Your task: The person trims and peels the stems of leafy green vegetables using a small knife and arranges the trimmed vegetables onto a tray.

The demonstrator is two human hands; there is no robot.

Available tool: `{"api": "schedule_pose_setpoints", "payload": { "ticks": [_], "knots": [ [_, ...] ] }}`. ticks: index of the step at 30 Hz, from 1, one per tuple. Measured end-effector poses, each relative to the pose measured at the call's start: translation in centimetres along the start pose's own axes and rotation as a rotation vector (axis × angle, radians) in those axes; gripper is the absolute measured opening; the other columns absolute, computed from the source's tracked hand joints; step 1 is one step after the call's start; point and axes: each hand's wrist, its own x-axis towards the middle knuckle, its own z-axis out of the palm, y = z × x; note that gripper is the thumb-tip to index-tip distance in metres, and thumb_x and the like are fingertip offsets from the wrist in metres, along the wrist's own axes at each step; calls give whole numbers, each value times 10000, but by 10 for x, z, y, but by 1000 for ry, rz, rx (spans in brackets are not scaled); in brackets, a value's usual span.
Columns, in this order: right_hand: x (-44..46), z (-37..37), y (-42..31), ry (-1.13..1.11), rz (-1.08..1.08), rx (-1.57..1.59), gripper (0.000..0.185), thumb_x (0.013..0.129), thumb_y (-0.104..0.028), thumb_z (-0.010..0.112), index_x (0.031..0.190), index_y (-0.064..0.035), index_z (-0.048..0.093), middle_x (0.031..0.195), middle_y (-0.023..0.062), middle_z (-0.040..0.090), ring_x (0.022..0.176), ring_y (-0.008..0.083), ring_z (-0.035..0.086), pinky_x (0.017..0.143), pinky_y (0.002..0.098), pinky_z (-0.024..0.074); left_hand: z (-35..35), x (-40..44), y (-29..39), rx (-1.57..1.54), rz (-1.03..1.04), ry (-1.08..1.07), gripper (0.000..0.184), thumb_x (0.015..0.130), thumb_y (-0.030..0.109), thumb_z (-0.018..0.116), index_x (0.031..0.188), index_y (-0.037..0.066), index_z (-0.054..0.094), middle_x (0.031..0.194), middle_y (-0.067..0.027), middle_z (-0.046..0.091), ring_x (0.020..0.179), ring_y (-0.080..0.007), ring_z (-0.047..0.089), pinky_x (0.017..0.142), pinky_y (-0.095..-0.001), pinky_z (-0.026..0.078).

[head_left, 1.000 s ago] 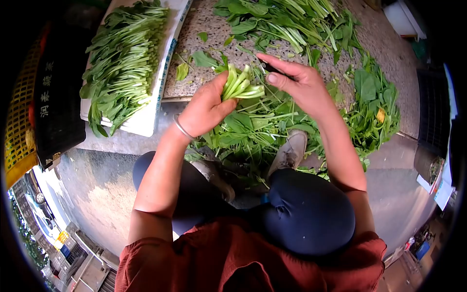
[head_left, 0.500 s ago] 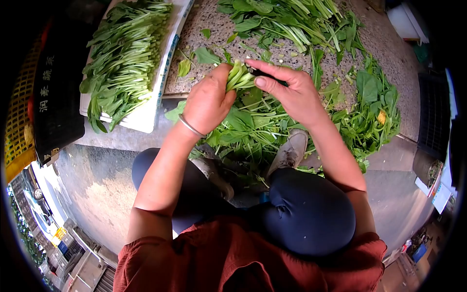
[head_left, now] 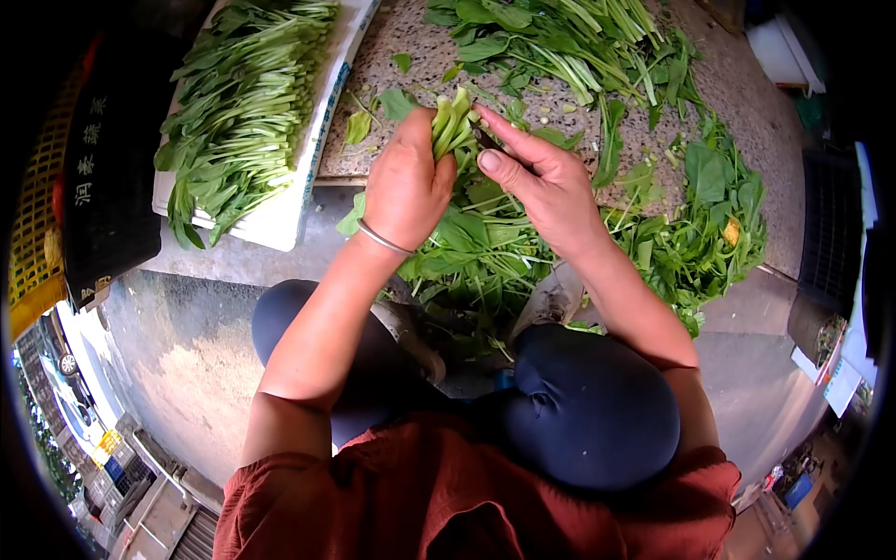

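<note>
A small bunch of green stems (head_left: 452,123) is held in my left hand (head_left: 407,179), its pale cut ends pointing up past the fingers. A metal bangle circles that wrist. My right hand (head_left: 544,177) pinches a small dark knife (head_left: 489,142), whose front end is against the right side of the bunch; its blade is mostly hidden. Loose leaves and stems (head_left: 481,245) lie below and behind both hands. At the upper left, rows of leafy stems (head_left: 252,112) rest on a white board (head_left: 313,154).
More leafy greens (head_left: 560,42) lie on the speckled stone surface (head_left: 387,70), and a heap (head_left: 714,205) lies at the right. A black crate (head_left: 117,177) and a yellow crate (head_left: 37,233) stand far left. A white container (head_left: 784,51) is at the upper right. My shoes are below.
Both hands have moved slightly upward with the bunch, whose stems now point more steeply up. The knife has come from the right to touch the bunch, and the view has shifted a little.
</note>
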Motion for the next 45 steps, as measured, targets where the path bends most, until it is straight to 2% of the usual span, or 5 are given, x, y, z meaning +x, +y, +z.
{"api": "schedule_pose_setpoints", "payload": {
  "ticks": [18,28,31,39,45],
  "knots": [
    [4,-17,5,390,250,-273,363,871,-225,569,1212,-107,530,952,54,644,821,60,545,733,196,430,9,-2,-4,200,-21,-138,227,742,44,519,938,-9,417,848,-245,537,787,-429,528,663,-475,426],
    [9,-17,15,-60,60,-244,382,848,-261,579,1201,-121,536,1176,141,557,1085,166,534,889,266,412,14,-3,-5,345,34,-218,180,729,35,524,889,11,444,872,-173,554,799,-348,574,690,-425,473],
    [16,-35,21,175,177,-303,376,838,-284,602,1194,-171,556,978,59,641,843,90,570,758,219,430,11,-2,-11,366,34,-254,172,739,40,525,890,9,450,883,-186,565,816,-351,573,690,-407,475],
    [22,-49,20,-278,163,85,877,677,-528,689,1324,-39,355,1080,41,551,661,42,501,479,155,321,-3,7,-13,-1174,-538,-767,388,727,81,568,1096,-15,497,878,-78,571,812,-160,569,704,-267,483],
    [27,-29,15,-347,326,117,489,782,-336,661,1131,-15,541,811,10,595,540,41,486,447,155,325,5,-5,-22,-1587,-754,-993,586,666,273,545,1145,-49,448,929,-177,542,677,-259,588,614,-339,525]
  ]
}}
